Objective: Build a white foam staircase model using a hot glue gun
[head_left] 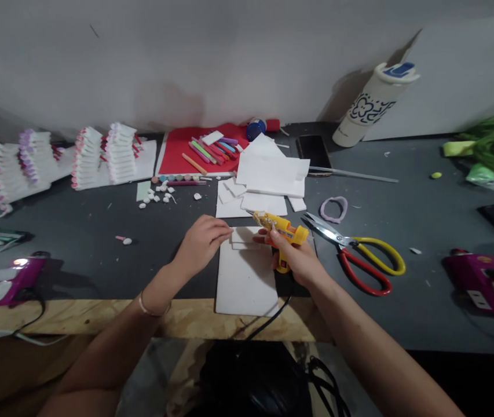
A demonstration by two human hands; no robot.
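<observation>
In my right hand (296,255) is a yellow hot glue gun (285,230), its nozzle pointing to the upper left and its cord trailing down over the table edge. My left hand (201,246) has its fingers pressed together at the left end of a small white foam-board strip (245,237). Fingertips of the right hand reach near the strip's other end. Beneath both lies a larger white foam-board sheet (247,284) that overhangs the wooden table edge. Large scissors (346,243) with red and yellow handles lie partly open just right of my right hand.
Stacked white board pieces (273,174) lie behind the hands, near markers (214,152) on red sheeting. A tumbler (374,104) and phone (314,153) stand farther back. Purple devices (485,281) sit at both sides. White-and-pink stick pieces (88,156) line the left.
</observation>
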